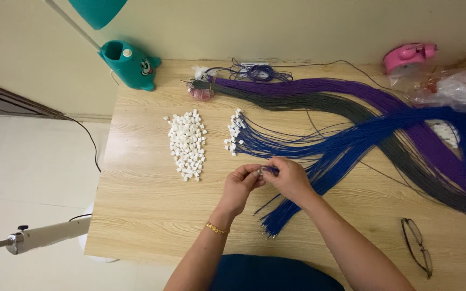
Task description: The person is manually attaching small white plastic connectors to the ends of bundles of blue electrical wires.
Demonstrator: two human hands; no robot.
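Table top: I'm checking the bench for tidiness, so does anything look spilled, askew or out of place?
Nothing is spilled. The white connectors sit in one loose pile and the blue wires fan across the table. Only the eyeglasses look odd, lying near the front edge.

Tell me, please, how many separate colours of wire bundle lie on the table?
3: a purple bundle farthest back, a grey bundle just in front, and a blue bundle nearest the hands.
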